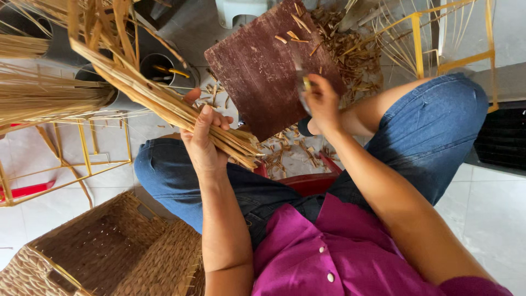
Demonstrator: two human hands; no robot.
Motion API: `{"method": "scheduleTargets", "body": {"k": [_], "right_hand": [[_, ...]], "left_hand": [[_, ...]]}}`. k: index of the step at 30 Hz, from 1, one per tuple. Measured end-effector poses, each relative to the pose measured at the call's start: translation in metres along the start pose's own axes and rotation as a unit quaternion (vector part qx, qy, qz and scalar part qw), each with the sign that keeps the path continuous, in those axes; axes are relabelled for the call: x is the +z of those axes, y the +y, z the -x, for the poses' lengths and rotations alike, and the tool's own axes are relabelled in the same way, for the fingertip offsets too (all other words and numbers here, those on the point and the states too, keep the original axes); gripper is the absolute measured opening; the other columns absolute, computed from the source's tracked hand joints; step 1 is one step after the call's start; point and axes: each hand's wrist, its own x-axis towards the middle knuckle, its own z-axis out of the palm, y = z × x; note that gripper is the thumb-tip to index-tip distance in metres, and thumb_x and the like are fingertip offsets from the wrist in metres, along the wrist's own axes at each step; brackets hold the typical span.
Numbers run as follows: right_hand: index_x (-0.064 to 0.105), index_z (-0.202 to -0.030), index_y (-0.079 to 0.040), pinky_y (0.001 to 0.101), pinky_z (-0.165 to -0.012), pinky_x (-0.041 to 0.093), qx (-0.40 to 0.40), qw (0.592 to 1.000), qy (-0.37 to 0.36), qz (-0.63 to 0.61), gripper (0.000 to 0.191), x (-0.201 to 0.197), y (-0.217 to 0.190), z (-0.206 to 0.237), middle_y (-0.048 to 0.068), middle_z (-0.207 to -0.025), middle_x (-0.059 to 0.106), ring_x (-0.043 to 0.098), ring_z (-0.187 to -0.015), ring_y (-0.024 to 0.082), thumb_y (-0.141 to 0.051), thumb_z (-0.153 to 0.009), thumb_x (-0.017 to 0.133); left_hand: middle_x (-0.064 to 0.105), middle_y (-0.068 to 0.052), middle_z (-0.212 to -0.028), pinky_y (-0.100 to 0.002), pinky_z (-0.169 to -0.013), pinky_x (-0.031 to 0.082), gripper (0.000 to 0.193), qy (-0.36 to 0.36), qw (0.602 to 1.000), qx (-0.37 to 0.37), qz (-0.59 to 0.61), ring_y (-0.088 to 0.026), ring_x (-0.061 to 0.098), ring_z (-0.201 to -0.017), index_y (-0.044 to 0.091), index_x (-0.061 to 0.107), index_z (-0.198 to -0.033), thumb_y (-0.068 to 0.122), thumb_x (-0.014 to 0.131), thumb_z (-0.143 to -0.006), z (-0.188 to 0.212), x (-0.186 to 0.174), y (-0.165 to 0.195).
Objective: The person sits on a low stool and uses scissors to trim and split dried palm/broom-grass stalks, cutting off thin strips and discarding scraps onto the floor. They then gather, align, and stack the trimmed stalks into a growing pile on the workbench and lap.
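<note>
My left hand [203, 137] grips a thick bundle of dry straw-coloured stalks [137, 82], which slants from the upper left down to cut ends near my left knee. My right hand [320, 101] is closed on a knife [300, 68] with its blade lying against a dark reddish-brown wooden board [257, 71]. The board leans tilted in front of my knees, with a few cut stalk bits on its top edge. I sit in blue jeans and a magenta shirt.
Cut stalk scraps [350, 49] litter the floor beyond and under the board. A woven basket [104, 252] sits at lower left. Yellow metal frames [82, 159] stand at left and at upper right [416, 38]. More stalk bundles [38, 98] lie at far left. A dark container [159, 68] holds tools.
</note>
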Motion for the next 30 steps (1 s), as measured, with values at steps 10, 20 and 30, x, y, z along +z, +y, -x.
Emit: {"method": "scheduleTargets", "body": {"k": [10, 20, 30], "right_hand": [[0.065, -0.126, -0.009, 0.0269, -0.052, 0.045, 0.129, 0.981, 0.135, -0.053, 0.024, -0.031, -0.015, -0.028, 0.0, -0.082, 0.062, 0.056, -0.065, 0.01, -0.008, -0.102, 0.066], [0.069, -0.12, -0.008, 0.0268, -0.044, 0.045, 0.202, 0.956, 0.149, -0.154, 0.017, -0.033, -0.003, -0.049, 0.0, -0.083, 0.066, 0.059, -0.058, 0.01, -0.014, -0.105, 0.065], [0.067, -0.116, -0.012, 0.0231, -0.042, 0.042, 0.282, 0.925, 0.114, -0.228, 0.018, -0.01, -0.002, 0.028, -0.001, -0.082, 0.065, 0.056, -0.054, 0.007, -0.014, -0.098, 0.068]], "left_hand": [[0.056, -0.005, -0.076, -0.037, -0.071, 0.057, 0.043, -0.01, 1.0, -0.027, 0.001, -0.017, 0.06, -0.067, 0.0, 0.054, -0.136, 0.01, 0.071, -0.098, -0.005, 0.002, -0.012], [0.057, -0.004, -0.077, -0.034, -0.068, 0.057, 0.044, -0.016, 0.999, -0.039, 0.013, -0.017, 0.059, -0.065, 0.003, 0.056, -0.134, 0.008, 0.073, -0.094, -0.01, -0.005, -0.027], [0.059, -0.005, -0.079, -0.037, -0.072, 0.059, 0.039, -0.026, 0.996, -0.07, 0.043, -0.018, 0.062, -0.068, 0.003, 0.057, -0.132, 0.008, 0.071, -0.096, -0.009, -0.003, -0.041]]}}
